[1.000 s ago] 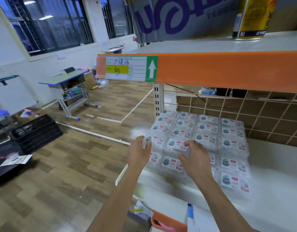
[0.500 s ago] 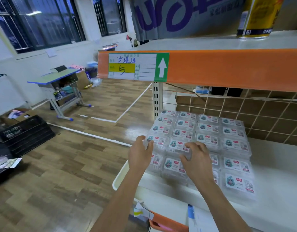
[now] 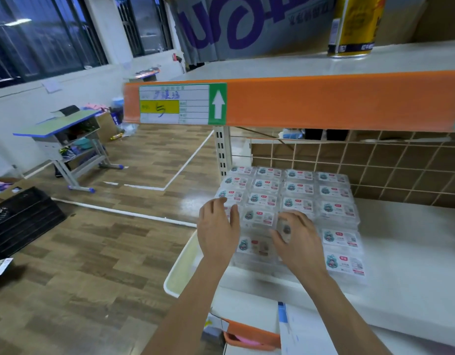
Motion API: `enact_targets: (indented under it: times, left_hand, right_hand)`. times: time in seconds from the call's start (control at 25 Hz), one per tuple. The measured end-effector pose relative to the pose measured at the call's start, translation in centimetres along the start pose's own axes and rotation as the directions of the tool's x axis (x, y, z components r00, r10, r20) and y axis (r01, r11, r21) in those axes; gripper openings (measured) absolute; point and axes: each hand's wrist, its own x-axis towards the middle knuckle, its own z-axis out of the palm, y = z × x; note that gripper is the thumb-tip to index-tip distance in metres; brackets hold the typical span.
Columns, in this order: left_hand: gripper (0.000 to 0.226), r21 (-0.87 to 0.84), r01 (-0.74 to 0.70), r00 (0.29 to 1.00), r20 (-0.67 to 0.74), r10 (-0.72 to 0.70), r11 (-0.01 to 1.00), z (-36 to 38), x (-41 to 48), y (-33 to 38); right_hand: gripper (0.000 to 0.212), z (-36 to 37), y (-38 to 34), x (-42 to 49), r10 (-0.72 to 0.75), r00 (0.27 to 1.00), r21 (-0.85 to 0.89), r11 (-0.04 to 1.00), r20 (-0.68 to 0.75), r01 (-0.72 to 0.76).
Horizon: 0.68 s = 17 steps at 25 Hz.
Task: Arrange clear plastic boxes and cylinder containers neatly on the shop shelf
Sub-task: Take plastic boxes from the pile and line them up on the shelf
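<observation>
Several clear plastic boxes point(image 3: 299, 188) with teal and red labels lie in tidy stacked rows on the left end of the white shelf point(image 3: 413, 254). My left hand point(image 3: 217, 233) presses with straight fingers against the left side of the front stacks. My right hand point(image 3: 298, 240) is curled over the top of one box point(image 3: 285, 228) in the front middle of the block, thumb and fingers on it. That box looks blurred under the fingers. No cylinder container shows on this shelf level.
An orange shelf beam point(image 3: 336, 101) with a label card runs overhead, and a yellow can point(image 3: 354, 24) stands above it. A wire grid point(image 3: 400, 170) backs the shelf. An orange bin point(image 3: 249, 336) sits below. A desk point(image 3: 60, 126) and black crate point(image 3: 21, 221) stand on the floor at left.
My right hand has slid a little nearer along the box tops with its fingers more curled. My left hand has straightened against the stack's side. The view has shifted slightly.
</observation>
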Motion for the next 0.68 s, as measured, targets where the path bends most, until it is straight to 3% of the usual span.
enact_targets:
  times: [0.28, 0.56, 0.68]
  left_hand:
    - [0.039, -0.102, -0.280, 0.936, 0.193, 0.296, 0.954, 4.3, -3.2, 8.7]
    - [0.029, -0.287, -0.414, 0.835, 0.259, 0.486, 0.864, 8.1, -10.0, 22.9]
    - [0.030, -0.401, -0.400, 0.770, 0.341, 0.540, 0.824, 9.1, -14.3, 29.8]
  right_hand:
    - [0.031, -5.3, 4.7, -3.0, 0.047, 0.984, -0.030, 0.998, -0.174, -0.053]
    - [0.034, -15.8, 13.7, -8.1, 0.145, 0.927, -0.144, 0.968, -0.345, -0.205]
    - [0.030, -21.3, 18.5, -11.1, 0.195, 0.886, -0.178, 0.940, -0.420, -0.291]
